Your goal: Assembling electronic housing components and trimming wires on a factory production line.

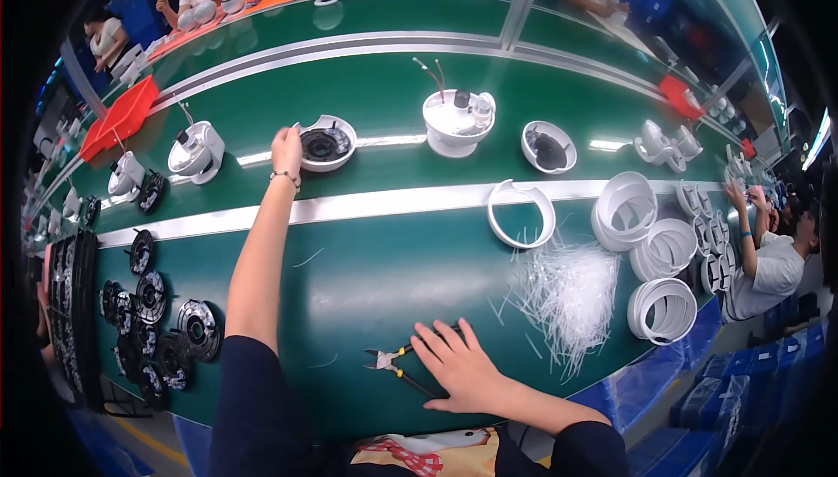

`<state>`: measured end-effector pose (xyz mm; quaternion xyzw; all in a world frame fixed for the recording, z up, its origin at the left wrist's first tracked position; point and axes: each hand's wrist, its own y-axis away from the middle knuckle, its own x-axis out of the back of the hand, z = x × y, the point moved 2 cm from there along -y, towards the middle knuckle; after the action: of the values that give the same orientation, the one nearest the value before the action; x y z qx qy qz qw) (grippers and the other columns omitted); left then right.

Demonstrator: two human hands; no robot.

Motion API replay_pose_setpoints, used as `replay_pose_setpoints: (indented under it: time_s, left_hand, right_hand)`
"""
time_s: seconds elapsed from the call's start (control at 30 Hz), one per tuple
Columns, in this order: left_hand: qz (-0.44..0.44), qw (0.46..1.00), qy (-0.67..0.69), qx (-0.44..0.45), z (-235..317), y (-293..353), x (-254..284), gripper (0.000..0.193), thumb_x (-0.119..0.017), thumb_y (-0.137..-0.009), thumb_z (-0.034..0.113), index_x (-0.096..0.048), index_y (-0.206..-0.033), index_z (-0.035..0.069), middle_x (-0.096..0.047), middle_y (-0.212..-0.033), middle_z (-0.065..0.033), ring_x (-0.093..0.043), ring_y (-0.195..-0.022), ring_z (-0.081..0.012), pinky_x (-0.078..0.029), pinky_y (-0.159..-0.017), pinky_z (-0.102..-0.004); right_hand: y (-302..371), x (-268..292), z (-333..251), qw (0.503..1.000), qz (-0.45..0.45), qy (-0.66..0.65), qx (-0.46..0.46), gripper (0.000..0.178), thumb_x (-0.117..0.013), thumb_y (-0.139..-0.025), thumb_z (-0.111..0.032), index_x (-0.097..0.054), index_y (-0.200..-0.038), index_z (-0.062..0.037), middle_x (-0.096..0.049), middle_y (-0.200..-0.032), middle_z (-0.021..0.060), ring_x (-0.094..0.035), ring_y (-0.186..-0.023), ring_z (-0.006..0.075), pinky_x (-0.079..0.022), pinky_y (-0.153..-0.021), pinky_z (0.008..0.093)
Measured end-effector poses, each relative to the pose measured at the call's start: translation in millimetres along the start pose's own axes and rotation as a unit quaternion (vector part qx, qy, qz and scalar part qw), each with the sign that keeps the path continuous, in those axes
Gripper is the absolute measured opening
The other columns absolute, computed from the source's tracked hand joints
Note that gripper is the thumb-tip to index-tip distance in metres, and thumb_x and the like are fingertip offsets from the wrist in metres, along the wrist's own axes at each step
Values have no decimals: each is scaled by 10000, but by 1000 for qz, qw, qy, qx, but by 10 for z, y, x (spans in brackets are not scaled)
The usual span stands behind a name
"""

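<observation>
At the far side of the bench my left hand [286,150] is closed on the left rim of a white round housing [327,165]. A black round part [321,142] sits inside that housing. My left fingertips are partly hidden. My right hand [458,368] lies palm down near the front edge, fingers spread. Beneath its fingers are the handles of small diagonal cutters [385,360], whose jaws point left and stand apart. Another white housing with a dark insert [549,147] is farther right on the green belt.
White device bases with wires [461,119] stand along the belt. Black round parts [150,296] are clustered at left. White rings [661,311] are stacked at right, beside a pile of clear plastic strips [572,298]. A co-worker [772,272] sits at far right.
</observation>
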<state>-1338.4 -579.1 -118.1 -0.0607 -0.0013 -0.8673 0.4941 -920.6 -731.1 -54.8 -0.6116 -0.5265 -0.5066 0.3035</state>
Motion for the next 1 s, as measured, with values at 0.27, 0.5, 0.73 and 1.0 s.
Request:
replay_pose_setpoints:
  time_s: [0.27,0.5,0.73,1.0]
  left_hand:
    - [-187,940,-144,-245,634,1060,-1575,552,-522,-760,193,-339,-1215,-61,-478,-1094,-269,-547,-942,-354,-454,-825,-398]
    - [-390,887,174,172,851,1554,-1782,386,-409,-790,75,-296,-1146,-22,-428,-1092,-201,-571,-877,-338,-532,-728,-375]
    - [-488,844,89,203,952,2260,-322,487,-404,-809,69,-250,-1265,-4,-466,-1131,-154,-554,-970,-241,-508,-782,-362]
    - [-483,840,31,245,700,2671,226,524,-463,-832,83,-229,-1298,33,-393,-1201,-171,-544,-955,-254,-517,-736,-335]
  right_hand:
    - [49,4,280,977,194,-84,-3,559,-655,-543,-206,-534,-1029,42,-548,-937,125,-490,-800,267,-383,-775,370]
    - [674,267,651,415,60,-907,-36,612,-460,-666,-1,-327,-1262,40,-474,-1172,220,-504,-796,170,-412,-604,233]
    - [694,1003,1064,750,312,-564,-151,751,-540,-591,-55,-287,-1294,17,-524,-982,115,-460,-671,111,-374,-550,224]
    - [-138,1527,874,985,151,86,15,606,-664,-501,-63,-540,-1094,-32,-537,-806,89,-518,-742,239,-423,-671,333]
